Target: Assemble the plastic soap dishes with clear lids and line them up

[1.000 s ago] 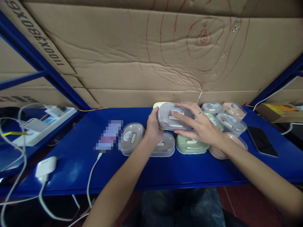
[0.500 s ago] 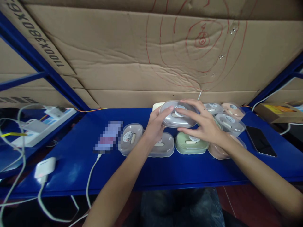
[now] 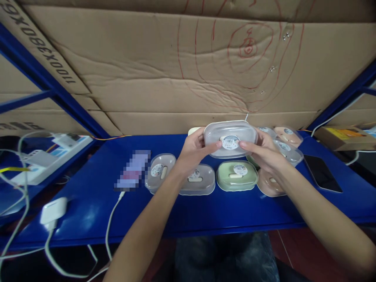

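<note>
Between both hands I hold a grey soap box (image 3: pixel 230 129) with a clear lid, lifted and tilted so its round label faces me. My left hand (image 3: pixel 196 150) grips its left end, thumb at the label. At the right end my right hand (image 3: pixel 263 150) grips it, thumb also near the label. Below on the blue shelf are a green soap box (image 3: pixel 237 178), a grey one (image 3: pixel 199 184) partly behind my left wrist, and another grey one (image 3: pixel 158 172) turned sideways. A pinkish-brown box (image 3: pixel 268 186) is partly covered by my right wrist.
More boxes, including a peach one (image 3: pixel 288 136), stand at the back right. A dark phone (image 3: pixel 322 173) lies right; a blurred-screen phone (image 3: pixel 132 170) lies left on a cable. A white charger (image 3: pixel 54 211) and power strip (image 3: pixel 55 160) are further left. Cardboard (image 3: pixel 141 70) backs the shelf (image 3: pixel 96 203).
My right hand has shifted from over the lid to the box's right end. The box has tilted toward me and moved slightly right, and both thumbs are now by its label.
</note>
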Tool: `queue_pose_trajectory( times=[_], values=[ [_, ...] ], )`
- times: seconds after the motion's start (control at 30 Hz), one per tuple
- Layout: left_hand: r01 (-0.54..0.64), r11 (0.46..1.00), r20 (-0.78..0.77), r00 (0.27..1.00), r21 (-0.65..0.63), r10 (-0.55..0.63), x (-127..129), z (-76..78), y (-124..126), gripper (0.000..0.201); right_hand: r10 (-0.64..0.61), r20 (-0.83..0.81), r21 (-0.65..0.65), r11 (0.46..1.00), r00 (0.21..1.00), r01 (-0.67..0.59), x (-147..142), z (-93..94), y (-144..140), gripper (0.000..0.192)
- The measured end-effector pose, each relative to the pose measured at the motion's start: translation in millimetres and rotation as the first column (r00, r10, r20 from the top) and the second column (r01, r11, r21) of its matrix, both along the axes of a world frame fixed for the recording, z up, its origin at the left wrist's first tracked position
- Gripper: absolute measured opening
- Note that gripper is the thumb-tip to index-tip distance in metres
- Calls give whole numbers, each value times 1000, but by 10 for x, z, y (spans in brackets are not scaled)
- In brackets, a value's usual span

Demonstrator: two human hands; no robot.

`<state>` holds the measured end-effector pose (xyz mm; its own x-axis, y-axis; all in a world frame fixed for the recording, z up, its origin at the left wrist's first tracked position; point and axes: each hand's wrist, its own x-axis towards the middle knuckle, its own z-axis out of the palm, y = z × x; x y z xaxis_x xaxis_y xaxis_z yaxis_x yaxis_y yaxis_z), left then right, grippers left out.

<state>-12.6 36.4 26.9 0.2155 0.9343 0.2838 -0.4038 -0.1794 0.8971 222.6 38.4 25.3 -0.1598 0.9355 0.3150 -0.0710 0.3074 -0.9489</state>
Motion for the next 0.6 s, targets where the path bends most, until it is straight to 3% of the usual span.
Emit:
queue_pose_trajectory(
  times=[0.2,0.3,0.47,0.53,0.6],
  values=[
    [46,999,-15,999,-15,-46,37,-28,-20,39,-14,87,7,1000,996,14,79,46,-50,56],
    [46,998,-43,998,-50,-48,69,-49,-10,41,-114,165,44,993,980,108,179,135,-27,57],
    [-161,982,-87,985,-100,152,53,-84,67,44,-455,233,161,890,860,428,354,219,193,58],
    [-207,976,-89,976,-69,200,28,-82,86,38,-477,307,141,878,823,457,381,139,304,62],
    [-209,977,-100,974,-49,203,10,-77,93,33,-478,478,154,871,737,466,369,16,385,65]
  ],
)
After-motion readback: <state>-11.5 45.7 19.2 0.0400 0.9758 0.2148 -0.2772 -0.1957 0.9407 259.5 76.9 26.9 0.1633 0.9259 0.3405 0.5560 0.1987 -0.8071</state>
